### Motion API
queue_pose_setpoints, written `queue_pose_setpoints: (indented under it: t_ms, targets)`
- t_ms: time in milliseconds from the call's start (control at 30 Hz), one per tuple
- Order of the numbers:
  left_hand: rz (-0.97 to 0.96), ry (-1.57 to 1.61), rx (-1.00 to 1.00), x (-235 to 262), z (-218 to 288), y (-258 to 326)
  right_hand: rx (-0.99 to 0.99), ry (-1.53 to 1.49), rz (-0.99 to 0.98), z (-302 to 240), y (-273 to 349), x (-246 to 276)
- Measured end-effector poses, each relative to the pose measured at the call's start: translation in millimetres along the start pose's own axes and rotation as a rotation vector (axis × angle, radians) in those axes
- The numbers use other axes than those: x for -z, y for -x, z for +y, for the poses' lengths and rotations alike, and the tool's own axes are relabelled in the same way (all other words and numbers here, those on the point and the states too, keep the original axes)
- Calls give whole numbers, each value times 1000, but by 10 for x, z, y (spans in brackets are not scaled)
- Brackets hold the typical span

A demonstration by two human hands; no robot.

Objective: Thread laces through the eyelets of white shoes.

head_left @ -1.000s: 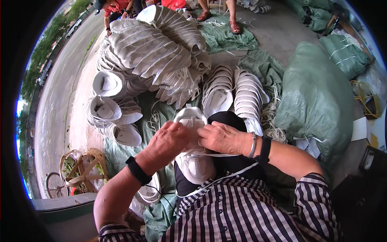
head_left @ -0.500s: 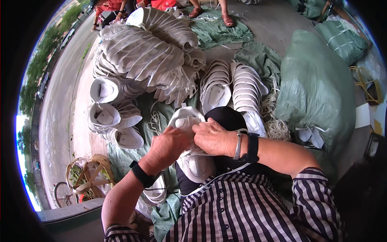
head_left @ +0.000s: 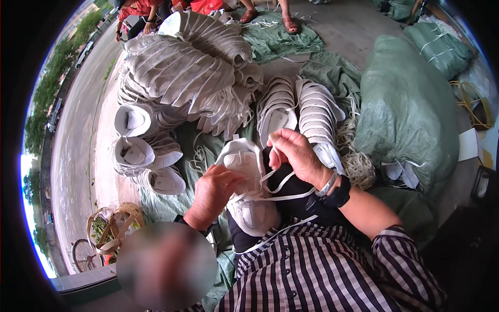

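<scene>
Since the earlier frames, our right hand (head_left: 296, 153) has lifted away toward 1 o'clock, drawing a white lace (head_left: 283, 182) clear of the white shoe (head_left: 248, 192) on our lap; before, both hands met over the shoe's top. Our left hand (head_left: 215, 192) grips the shoe's side at 9 o'clock, fingers closed on it. Right fingers pinch the lace. We judge one lace pass is being pulled through. Stacked white shoes (head_left: 176, 78) lie at 11 o'clock.

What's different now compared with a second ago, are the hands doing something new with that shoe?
The right hand has lifted away from the white shoe, drawing a white lace out with it. The left hand has stayed on the shoe, steadying it on the lap. The shoe piles behind look unchanged.
</scene>
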State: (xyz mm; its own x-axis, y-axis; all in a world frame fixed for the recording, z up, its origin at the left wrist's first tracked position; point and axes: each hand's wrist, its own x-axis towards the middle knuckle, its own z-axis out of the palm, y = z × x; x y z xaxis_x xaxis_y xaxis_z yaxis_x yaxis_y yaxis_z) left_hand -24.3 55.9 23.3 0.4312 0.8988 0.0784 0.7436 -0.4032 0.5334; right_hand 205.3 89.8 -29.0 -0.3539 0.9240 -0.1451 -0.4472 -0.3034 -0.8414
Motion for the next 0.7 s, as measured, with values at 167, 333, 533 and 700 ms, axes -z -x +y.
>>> queue_pose_setpoints:
  t_ms: [167, 333, 533, 700]
  targets:
    - [-121, -85, 38, 73, 16, -81, 13, 302, -49, -14, 62, -147]
    - [-225, -316, -57, 78, 54, -138, 35, 276, -83, -20, 70, -117]
    - [-135, -234, 92, -68, 176, -97, 73, 191, -94, -9, 82, -73]
    - [12, -161, 56, -145, 173, 15, 54, 96, -12, -24, 88, -50]
